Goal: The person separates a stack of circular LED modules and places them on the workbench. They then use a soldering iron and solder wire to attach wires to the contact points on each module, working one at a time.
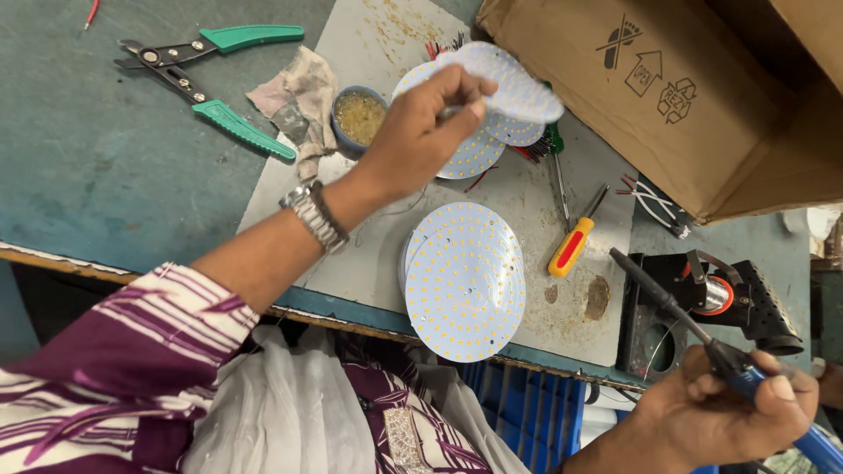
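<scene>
1. The left hand pinches a round white LED board between thumb and fingers, lifted and tilted over the far edge of the mat.
2. The right hand is closed around a blue-handled soldering iron, its tip pointing up and left.
3. Two board stacks lie on the mat: a near stack showing rows of yellow dots, and a far stack under the lifted board.
4. One yellow-and-red screwdriver, one flux tin, one green-handled stripper.
5. A brown carton at top right carries three black symbols on its side.
</scene>
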### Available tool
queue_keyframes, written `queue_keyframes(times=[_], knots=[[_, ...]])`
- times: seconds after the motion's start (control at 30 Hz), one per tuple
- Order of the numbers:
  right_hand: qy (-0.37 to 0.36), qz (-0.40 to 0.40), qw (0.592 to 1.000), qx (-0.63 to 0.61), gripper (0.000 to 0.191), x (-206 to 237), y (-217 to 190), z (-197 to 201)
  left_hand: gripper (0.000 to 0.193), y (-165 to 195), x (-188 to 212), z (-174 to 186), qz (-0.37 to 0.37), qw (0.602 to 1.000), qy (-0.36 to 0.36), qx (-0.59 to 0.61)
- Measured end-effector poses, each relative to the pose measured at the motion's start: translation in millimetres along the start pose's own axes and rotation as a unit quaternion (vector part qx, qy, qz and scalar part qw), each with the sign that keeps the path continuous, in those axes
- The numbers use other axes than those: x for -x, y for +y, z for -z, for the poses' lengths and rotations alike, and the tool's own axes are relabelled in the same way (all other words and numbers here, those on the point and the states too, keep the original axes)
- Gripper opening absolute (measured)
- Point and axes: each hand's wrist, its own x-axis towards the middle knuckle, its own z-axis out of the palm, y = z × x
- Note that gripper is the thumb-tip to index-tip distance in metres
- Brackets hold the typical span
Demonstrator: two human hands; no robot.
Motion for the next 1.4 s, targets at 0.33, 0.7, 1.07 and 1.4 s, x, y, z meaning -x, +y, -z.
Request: queue_keyframes(times=[0.33,0.7,1.07,1.4], knots=[[-0.023,-0.059,0.998,0.014,0.018,14,5,-17,0.011,67,113,-13,-0.09,0.949,-0.053,-0.296],[-0.137,-0.044,0.985,0.098,0.018,24,15,-7,0.012,57,138,-22,-0.133,0.928,-0.068,-0.342],[-0.172,-0.078,0.974,0.121,0.015,22,14,-11,0.012,56,138,-22,-0.13,0.92,-0.085,-0.359],[-0.203,-0.075,0.969,0.12,0.017,20,12,-6,0.013,56,135,-24,-0.131,0.917,-0.094,-0.365]])
